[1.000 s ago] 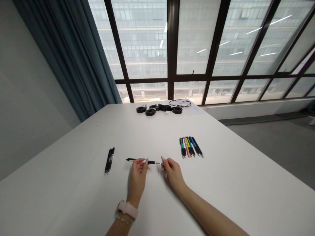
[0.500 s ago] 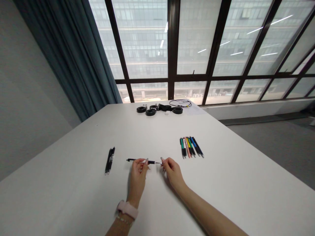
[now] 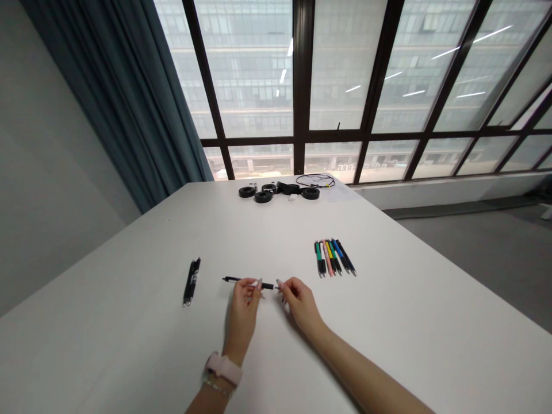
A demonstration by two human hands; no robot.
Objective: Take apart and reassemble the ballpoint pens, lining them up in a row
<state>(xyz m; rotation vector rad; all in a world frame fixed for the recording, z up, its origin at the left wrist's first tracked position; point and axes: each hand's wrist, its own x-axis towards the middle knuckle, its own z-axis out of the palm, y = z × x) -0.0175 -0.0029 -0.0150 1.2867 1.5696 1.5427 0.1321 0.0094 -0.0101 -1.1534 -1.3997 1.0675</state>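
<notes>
A black pen [image 3: 248, 282] lies level, crosswise to the view, held just above the white counter [image 3: 388, 322] a little below the middle of the picture. The left hand [image 3: 242, 305] pinches the barrel near its middle with thumb and fingertips closed on it; the pen's clip end sticks out toward 9 o'clock beyond those fingers. The right hand [image 3: 299, 302] comes in from 4 o'clock and its thumb and forefinger are closed on the pen's other end, at the 3 o'clock tip; whether they grip a loose part there or the pen itself is too small to tell. The two hands sit near each other with a short stretch of barrel showing between them. A pale pink watch [image 3: 223, 368] and a thin bracelet [image 3: 213, 386] sit on the left wrist.

At 9 o'clock from the pen, apart from it, a pair of black pens [image 3: 191, 282] lies side by side on the counter, pointing roughly toward 12 and 6. At 2 o'clock from the hands lies a row of coloured pens [image 3: 333, 257], touching or nearly touching one another: green, pink, yellow, blue and dark ones.

Far off toward 12 o'clock, at the counter's back edge, rest several black round rolls [image 3: 263, 196], a looped black cable [image 3: 314, 181] and a white sheet [image 3: 340, 192]. Behind the counter stand a dark-framed window [image 3: 302, 86] and, toward 10 o'clock, a blue curtain [image 3: 129, 103].
</notes>
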